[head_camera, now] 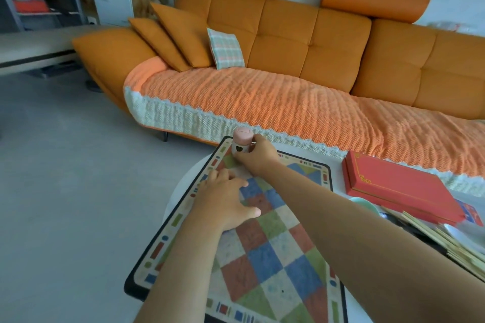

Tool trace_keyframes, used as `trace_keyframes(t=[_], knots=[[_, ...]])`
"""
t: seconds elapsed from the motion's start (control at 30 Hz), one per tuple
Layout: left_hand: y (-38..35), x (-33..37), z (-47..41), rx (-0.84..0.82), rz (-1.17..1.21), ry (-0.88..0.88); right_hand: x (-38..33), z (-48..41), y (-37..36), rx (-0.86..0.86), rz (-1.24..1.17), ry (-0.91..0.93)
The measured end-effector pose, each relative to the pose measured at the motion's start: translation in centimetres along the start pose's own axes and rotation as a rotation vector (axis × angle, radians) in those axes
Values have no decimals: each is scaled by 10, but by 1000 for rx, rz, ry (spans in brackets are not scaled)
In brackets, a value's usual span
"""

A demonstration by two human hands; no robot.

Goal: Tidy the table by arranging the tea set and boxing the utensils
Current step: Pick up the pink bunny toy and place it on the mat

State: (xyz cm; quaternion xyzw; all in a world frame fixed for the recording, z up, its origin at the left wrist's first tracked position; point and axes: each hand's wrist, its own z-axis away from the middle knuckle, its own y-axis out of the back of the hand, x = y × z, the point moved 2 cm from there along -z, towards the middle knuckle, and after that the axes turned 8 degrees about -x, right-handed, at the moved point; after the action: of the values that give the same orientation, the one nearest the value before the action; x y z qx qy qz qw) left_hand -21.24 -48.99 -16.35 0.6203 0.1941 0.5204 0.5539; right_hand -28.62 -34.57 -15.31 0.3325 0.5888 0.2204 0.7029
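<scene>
- Lower centre of frame: round white tabletop (pixel 181 186), covered by a rectangular checked mat (pixel 273 252) in red, blue, green and cream squares with a black border.
- Upper corner of the mat, centre of frame: small cream canister with a pink lid and a black heart mark (pixel 242 142), standing upright on the mat.
- Right hand (pixel 258 156), reaching up the frame from the lower right: grip closed around the right side of the canister, fingers wrapped on its body, lid left uncovered.
- Left hand (pixel 227 200), centre left: palm down on the mat near its left border, fingers loosely spread, nothing held; just below the right hand, apart from the canister.
- Right of frame: long red rectangular box with gold line ornament (pixel 399 189), closed, lying flat on the tabletop beside the mat.
- Right edge, below the red box: bundle of pale wooden chopsticks (pixel 446 241), lying flat, with part of a pale green dish (pixel 364 203) showing between box and forearm.
- Upper half of frame: orange sofa (pixel 301 34) with a ribbed orange throw (pixel 262 102) and a plaid cushion (pixel 225 47), behind the tabletop.
</scene>
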Motion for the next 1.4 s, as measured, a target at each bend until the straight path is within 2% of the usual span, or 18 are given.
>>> trace_keyframes(t=[0.23, 0.37, 0.5, 0.77, 0.93, 1.1, 1.2, 1.27, 1.4], knots=[[5, 12, 4, 23, 48, 13, -3, 15, 10, -53, -50, -25], [11, 43, 12, 187, 143, -76, 7, 61, 50, -34, 49, 23], [6, 96, 23, 206, 218, -180, 38, 127, 102, 11, 70, 43], [-35, 224, 65, 91, 290, -378, 121, 275, 203, 146, 128, -41], [-74, 319, 89, -63, 382, -563, 176, 361, 256, 266, 212, -110], [-118, 415, 105, -217, 393, -676, 236, 440, 306, 488, 416, -191], [-146, 460, 115, -270, 379, -720, 262, 471, 333, 620, 389, -239], [-165, 484, 123, -311, 354, -744, 279, 486, 343, 637, 359, -296], [-192, 514, 129, -366, 297, -780, 315, 502, 345, 506, 212, -416]])
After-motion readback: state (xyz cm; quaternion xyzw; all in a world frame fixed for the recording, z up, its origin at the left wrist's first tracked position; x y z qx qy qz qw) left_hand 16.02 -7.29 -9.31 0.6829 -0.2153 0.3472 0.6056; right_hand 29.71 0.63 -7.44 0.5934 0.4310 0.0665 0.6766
